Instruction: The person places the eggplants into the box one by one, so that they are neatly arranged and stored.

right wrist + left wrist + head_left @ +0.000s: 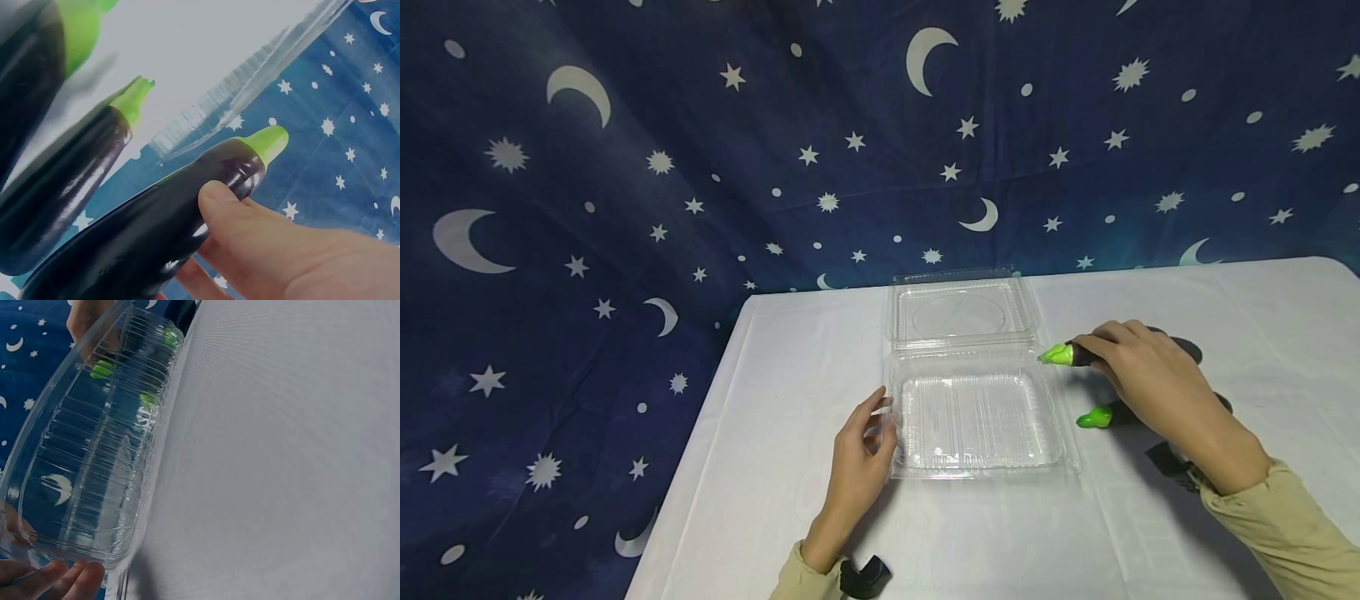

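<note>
A clear plastic clamshell container lies unfolded on the white table, its lid tipped back at the far side. At its left edge my left hand holds the rim; the left wrist view shows fingers against the near end and the thumb through the plastic. My right hand grips a dark eggplant with a bright green stem end, raised by the container's right edge. Below that hand another eggplant lies on the table, partly hidden. The right wrist view also shows a third eggplant.
A white cloth covers the table, which reaches past the container on both sides. Behind it hangs a dark blue curtain with moons and stars. Black straps sit at both wrists, next to beige sleeves.
</note>
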Motion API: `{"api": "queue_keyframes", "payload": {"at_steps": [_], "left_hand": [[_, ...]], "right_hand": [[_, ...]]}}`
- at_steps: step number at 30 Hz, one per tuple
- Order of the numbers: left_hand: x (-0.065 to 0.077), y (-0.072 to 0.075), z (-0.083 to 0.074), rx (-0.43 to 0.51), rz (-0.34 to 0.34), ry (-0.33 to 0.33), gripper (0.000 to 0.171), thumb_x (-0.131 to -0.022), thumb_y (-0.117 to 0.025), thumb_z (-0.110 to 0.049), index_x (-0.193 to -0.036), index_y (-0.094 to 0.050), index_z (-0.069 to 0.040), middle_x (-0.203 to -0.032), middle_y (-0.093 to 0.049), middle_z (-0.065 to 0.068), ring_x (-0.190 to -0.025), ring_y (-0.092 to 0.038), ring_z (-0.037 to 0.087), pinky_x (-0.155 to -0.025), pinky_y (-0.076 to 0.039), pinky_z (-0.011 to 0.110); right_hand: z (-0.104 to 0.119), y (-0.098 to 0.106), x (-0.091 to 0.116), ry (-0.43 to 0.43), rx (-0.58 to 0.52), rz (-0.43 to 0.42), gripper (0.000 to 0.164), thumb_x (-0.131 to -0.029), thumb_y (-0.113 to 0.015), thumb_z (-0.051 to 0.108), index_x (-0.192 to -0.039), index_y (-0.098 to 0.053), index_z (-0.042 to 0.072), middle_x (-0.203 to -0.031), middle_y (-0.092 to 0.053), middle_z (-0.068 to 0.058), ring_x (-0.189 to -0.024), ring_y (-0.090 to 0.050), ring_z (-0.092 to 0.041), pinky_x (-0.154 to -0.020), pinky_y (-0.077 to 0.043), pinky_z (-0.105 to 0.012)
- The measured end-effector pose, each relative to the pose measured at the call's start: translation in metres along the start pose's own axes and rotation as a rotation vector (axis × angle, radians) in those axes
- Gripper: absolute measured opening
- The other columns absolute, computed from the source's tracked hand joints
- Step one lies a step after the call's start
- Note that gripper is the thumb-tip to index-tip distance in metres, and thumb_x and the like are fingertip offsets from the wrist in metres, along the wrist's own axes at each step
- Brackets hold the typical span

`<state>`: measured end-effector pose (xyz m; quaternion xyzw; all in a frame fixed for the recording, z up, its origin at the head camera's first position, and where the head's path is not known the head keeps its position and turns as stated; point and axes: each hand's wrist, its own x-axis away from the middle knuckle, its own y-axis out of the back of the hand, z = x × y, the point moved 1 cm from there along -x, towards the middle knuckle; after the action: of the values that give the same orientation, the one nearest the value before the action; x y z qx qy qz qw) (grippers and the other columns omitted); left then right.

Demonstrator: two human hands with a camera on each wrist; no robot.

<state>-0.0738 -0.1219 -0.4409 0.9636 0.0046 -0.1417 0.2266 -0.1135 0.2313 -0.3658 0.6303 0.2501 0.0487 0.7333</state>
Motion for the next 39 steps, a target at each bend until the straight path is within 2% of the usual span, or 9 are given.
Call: {"api": "queue_keyframes", "payload": {"at_steps": [4, 9, 28, 39], "left_hand": [[0.000, 0.000, 0.000, 0.001, -0.001, -0.003, 0.050, -0.093, -0.059, -0.001, -0.142, -0.051, -0.002, -0.127, -0.065, 0.014, -0.109, -0.067, 0.027, -0.079, -0.059, 0.029], [0.000, 0.000, 0.000, -0.002, -0.001, -0.004, 0.050, -0.094, -0.059, -0.002, -0.143, -0.051, -0.006, -0.127, -0.065, 0.014, -0.109, -0.067, 0.027, -0.079, -0.059, 0.030], [0.000, 0.000, 0.000, 0.016, 0.001, -0.007, 0.048, -0.094, -0.060, -0.001, -0.141, -0.051, 0.000, -0.125, -0.065, 0.017, -0.107, -0.068, 0.029, -0.079, -0.059, 0.030], [0.000, -0.001, 0.000, 0.005, 0.001, -0.010, 0.048, -0.095, -0.060, -0.003, -0.141, -0.051, 0.000, -0.125, -0.065, 0.017, -0.107, -0.068, 0.029, -0.078, -0.059, 0.030]], "right_hand": [[0.003, 0.001, -0.002, 0.014, 0.000, -0.014, 0.036, -0.080, -0.076, -0.001, -0.116, -0.070, 0.003, -0.109, -0.066, -0.020, -0.099, -0.061, -0.040, -0.080, -0.050, -0.057], [0.008, 0.003, -0.004, 0.030, 0.000, -0.028, 0.036, -0.080, -0.077, 0.001, -0.115, -0.070, 0.004, -0.107, -0.066, -0.019, -0.097, -0.061, -0.039, -0.077, -0.050, -0.057], [0.028, 0.011, -0.019, 0.032, 0.002, 0.053, 0.036, -0.087, -0.073, 0.006, -0.122, -0.069, 0.006, -0.113, -0.066, -0.020, -0.103, -0.060, -0.039, -0.081, -0.052, -0.056], [0.038, 0.012, -0.026, 0.051, 0.005, 0.055, 0.036, -0.087, -0.074, 0.006, -0.122, -0.069, 0.005, -0.111, -0.067, -0.019, -0.103, -0.061, -0.038, -0.083, -0.052, -0.054]]}}
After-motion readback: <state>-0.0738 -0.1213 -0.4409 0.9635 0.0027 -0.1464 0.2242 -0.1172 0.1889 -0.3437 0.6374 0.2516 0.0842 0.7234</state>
